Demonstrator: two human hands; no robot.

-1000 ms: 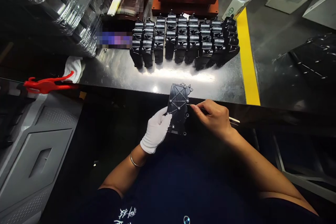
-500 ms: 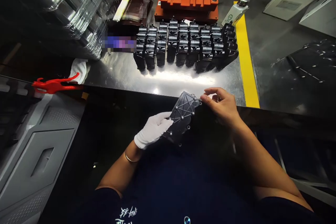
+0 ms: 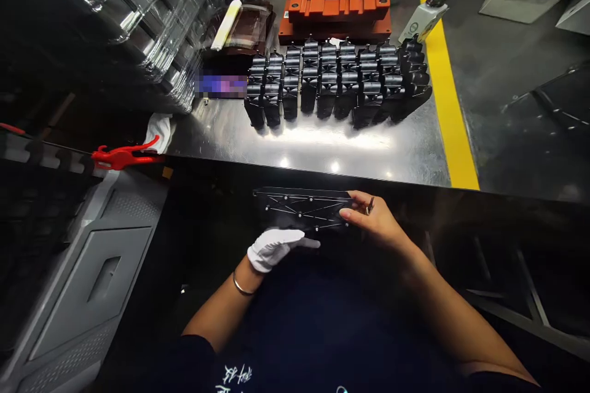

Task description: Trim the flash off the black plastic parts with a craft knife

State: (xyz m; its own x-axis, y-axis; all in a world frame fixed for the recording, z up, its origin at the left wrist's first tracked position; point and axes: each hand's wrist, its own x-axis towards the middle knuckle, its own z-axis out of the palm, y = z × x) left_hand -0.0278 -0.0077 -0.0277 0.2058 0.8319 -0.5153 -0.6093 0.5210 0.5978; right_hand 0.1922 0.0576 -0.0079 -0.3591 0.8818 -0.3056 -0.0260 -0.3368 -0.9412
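Observation:
A flat black plastic part [image 3: 299, 209] with crossed ribs and small pin-like bosses is held lengthwise below the bench's front edge. My right hand [image 3: 371, 215], bare, pinches its right end between thumb and fingers. Something small and dark shows at a right-hand finger; I cannot make out what it is. My left hand [image 3: 279, 247], in a white glove, is just under the part's lower edge. Its fingers are stretched out with a gap between them, and it does not grip the part.
Similar black parts [image 3: 329, 83] stand in a row on the metal bench [image 3: 221, 138]. Behind them is an orange fixture [image 3: 338, 3]; a white bottle [image 3: 424, 15] stands beside yellow tape [image 3: 452, 110]. Leftward are wrapped stacked trays [image 3: 152, 31], a red air gun [image 3: 122, 156] and a grey bin [image 3: 92, 282].
The black part has turned from upright through tilted to lengthwise. My right hand has moved from its edge to grip its end, while my left hand has let go and opened below it.

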